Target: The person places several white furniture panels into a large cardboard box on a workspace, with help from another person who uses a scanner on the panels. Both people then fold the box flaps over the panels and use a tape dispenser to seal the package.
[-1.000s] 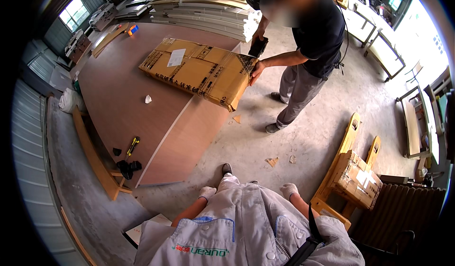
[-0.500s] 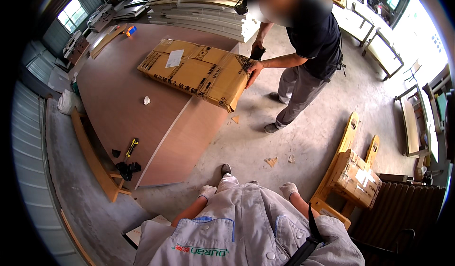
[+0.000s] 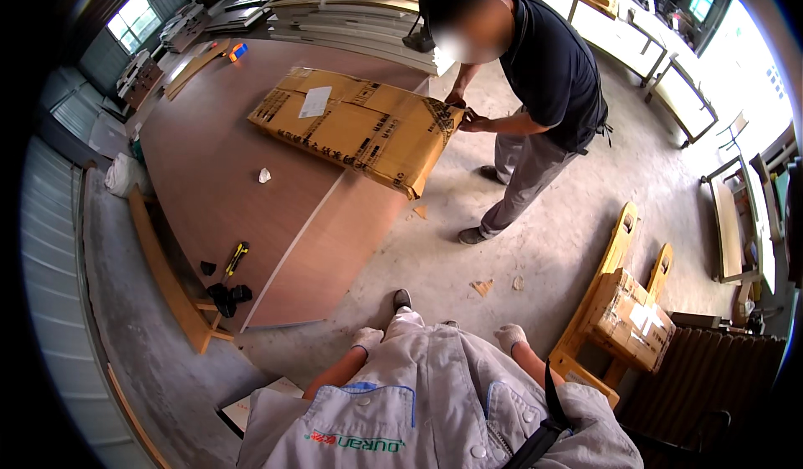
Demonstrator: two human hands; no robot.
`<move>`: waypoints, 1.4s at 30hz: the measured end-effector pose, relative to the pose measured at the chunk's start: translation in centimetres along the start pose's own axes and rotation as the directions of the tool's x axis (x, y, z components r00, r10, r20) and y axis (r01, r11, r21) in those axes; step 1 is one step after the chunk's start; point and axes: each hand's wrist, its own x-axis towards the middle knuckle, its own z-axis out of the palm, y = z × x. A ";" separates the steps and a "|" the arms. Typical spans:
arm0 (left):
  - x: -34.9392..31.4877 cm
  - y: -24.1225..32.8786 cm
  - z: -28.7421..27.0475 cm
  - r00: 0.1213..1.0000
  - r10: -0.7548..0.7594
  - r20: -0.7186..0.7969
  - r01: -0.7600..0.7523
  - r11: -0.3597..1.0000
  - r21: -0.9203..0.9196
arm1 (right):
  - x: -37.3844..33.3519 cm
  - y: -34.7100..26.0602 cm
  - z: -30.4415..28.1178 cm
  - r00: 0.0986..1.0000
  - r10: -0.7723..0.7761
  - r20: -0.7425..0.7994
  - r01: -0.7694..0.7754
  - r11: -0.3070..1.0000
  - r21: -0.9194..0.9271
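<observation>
My left hand (image 3: pixel 367 339), in a pale knit glove, hangs beside my left hip with its fingers curled in. My right hand (image 3: pixel 509 336), gloved too, is at my right hip, its fingers also curled. Nothing shows in either hand, and neither touches any object. Nearest my left hand is the corner of a large brown board-topped table (image 3: pixel 293 281). Farther off, a long taped cardboard carton (image 3: pixel 368 126) lies across it. At the carton's right end, a co-worker (image 3: pixel 548 68) in a dark shirt bends over with both hands on its edge.
A yellow utility knife (image 3: pixel 237 257) and black tool parts (image 3: pixel 227 298) lie on the table's near left, with a crumpled white scrap (image 3: pixel 264 175) beyond. To my right stands a yellow pallet jack (image 3: pixel 574 327) carrying a carton (image 3: pixel 633 323). Stacked panels (image 3: pixel 360 22) rise behind the table.
The co-worker has leaned down toward the carton's right end, and both their hands are now close together there. The dark object seen in their hand before no longer shows. My hands stay put.
</observation>
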 end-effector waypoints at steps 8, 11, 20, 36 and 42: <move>0.0 0.4 0.3 0.999 0.036 0.019 -0.037 0.999 0.038 | 0.2 0.3 -0.4 0.999 -0.051 -0.001 0.051 0.999 -0.012; 1.0 -1.3 1.5 0.997 0.072 0.020 -0.073 0.994 0.087 | 0.5 0.5 0.2 1.000 -0.029 0.000 0.029 1.000 0.009; 2.4 -4.0 3.5 0.994 0.110 0.003 -0.110 0.992 0.064 | -0.6 -0.3 -0.2 0.998 -0.044 0.048 0.045 0.999 -0.019; 2.7 0.2 -0.3 0.962 0.194 0.193 -0.261 0.862 0.434 | -1.1 0.1 -1.7 0.997 0.024 0.071 -0.017 0.995 -0.098; 2.5 2.3 -0.4 0.888 0.296 0.352 -0.460 0.590 0.664 | -0.3 2.4 -1.0 0.999 0.001 0.049 0.007 0.985 -0.173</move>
